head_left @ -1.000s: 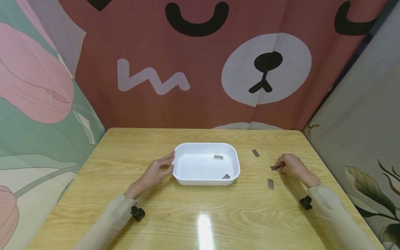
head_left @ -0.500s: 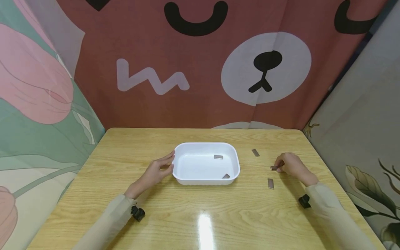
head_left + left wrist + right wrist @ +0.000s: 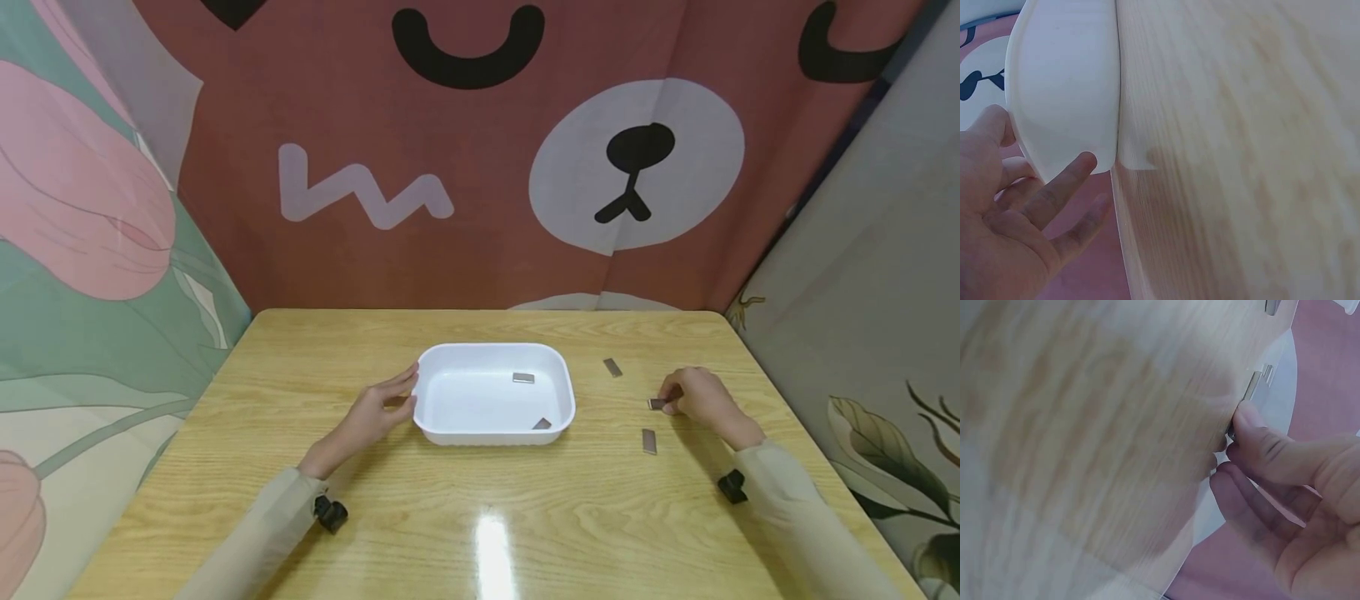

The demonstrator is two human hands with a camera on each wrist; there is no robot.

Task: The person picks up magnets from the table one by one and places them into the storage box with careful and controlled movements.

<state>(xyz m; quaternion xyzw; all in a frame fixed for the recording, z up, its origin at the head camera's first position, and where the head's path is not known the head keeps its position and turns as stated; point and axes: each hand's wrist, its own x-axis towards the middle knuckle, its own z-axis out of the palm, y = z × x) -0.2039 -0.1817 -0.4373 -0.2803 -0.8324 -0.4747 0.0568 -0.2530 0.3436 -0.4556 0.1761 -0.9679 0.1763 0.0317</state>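
Note:
My left hand (image 3: 375, 408) rests at the left end of a white rectangular tub (image 3: 480, 436). In the left wrist view its fairly straight fingers touch the tub's outer wall (image 3: 1066, 94). Off to the right, my right hand (image 3: 701, 396) pinches a small flat grey rectangular piece (image 3: 656, 404) between thumb and fingers, low at the table. The right wrist view shows the thumb over one end of that piece (image 3: 1260, 387). Similar grey pieces lie nearby, one nearer the front (image 3: 649, 442) and one farther back (image 3: 612, 367).
Inside the tub lie two more pieces, one toward the back (image 3: 523, 378) and one by the front right wall (image 3: 542, 424). The wooden table (image 3: 420, 517) ends at a curtain with a bear print (image 3: 480, 258). Patterned cloth hangs on both sides.
Both hands stay nearly where they were. The pinched piece shows slightly more beyond the right fingers than a second ago.

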